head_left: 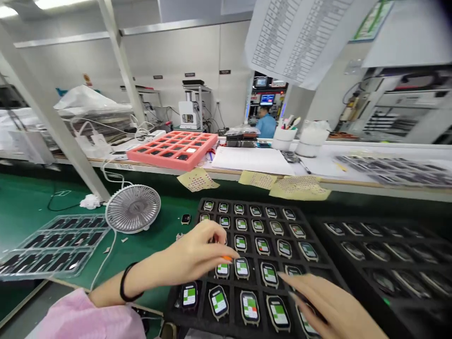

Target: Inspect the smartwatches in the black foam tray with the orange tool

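A black foam tray [233,294] holds rows of smartwatch faces, most lit with green and white screens. My left hand [203,247] is over the tray's left-middle part, fingers curled and thumb stretched out; a small orange piece [226,257] shows at its fingertips, its kind unclear. Just right of those fingertips sits a lit watch [242,267]. My right hand [325,301] reaches in at the lower right with fingers stretched and apart, partly covering a watch [308,322]. Its fingertips are close to another watch [269,274]; whether they touch is unclear.
A second black tray of watches [383,245] stands at right. On the left are a round fan [133,208] and a clear tray of dark parts [56,240]. One small watch [185,219] lies on the green mat. A pink foam tray [173,147] rests on the shelf.
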`<state>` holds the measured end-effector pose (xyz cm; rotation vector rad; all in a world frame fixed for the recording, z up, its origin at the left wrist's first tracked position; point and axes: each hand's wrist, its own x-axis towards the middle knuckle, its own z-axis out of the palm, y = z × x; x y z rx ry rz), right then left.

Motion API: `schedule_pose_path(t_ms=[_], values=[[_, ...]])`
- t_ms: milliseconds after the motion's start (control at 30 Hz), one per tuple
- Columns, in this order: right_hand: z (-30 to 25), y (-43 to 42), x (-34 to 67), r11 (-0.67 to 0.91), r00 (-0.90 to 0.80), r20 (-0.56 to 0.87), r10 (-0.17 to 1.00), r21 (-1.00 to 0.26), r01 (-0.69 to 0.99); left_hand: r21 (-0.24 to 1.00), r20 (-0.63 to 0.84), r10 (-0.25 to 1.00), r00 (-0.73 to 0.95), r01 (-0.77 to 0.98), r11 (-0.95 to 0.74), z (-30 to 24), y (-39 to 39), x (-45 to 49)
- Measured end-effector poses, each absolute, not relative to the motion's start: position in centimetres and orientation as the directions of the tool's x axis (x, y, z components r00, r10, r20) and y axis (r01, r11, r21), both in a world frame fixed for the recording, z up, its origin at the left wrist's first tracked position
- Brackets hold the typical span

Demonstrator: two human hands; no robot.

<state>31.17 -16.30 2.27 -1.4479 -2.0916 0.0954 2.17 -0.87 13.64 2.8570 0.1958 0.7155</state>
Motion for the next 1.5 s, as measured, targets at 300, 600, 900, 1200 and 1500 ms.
schedule_pose_path(t_ms=[300, 600, 900, 1200, 1500], values=[[4.5, -8.7, 22.8, 0.512, -0.447, 0.256, 0.857, -0.531, 0.676, -0.126, 0.519, -0.287, 0.805, -0.261, -0.957, 9.5, -2.9, 7.2], [5.2, -6.8, 25.0, 0.397, -0.306, 0.261, 0.916, -0.466, 0.791, -0.066, 0.555, -0.070, 0.829, -0.040, -0.997, 7.4, 0.7, 7.2], [8.7, -4.4, 26.0, 0.497, -0.440, 0.233, 0.867, -0.464, 0.733, -0.243, 0.682, -0.223, 0.696, -0.072, -0.967, 5.9, 3.0, 6.2], [16.7, 5.9, 46.1, -0.273, 0.381, 0.371, 0.847, -0.311, 0.910, -0.006, 0.646, 0.558, 0.521, 0.734, -0.679, -1.1, 11.6, -1.2], [14.9, 12.0, 49.8, -0.223, 0.393, 0.323, 0.861, -0.454, 0.862, 0.317, 0.236, 0.940, 0.246, 0.895, -0.314, -5.5, 15.5, -4.2]])
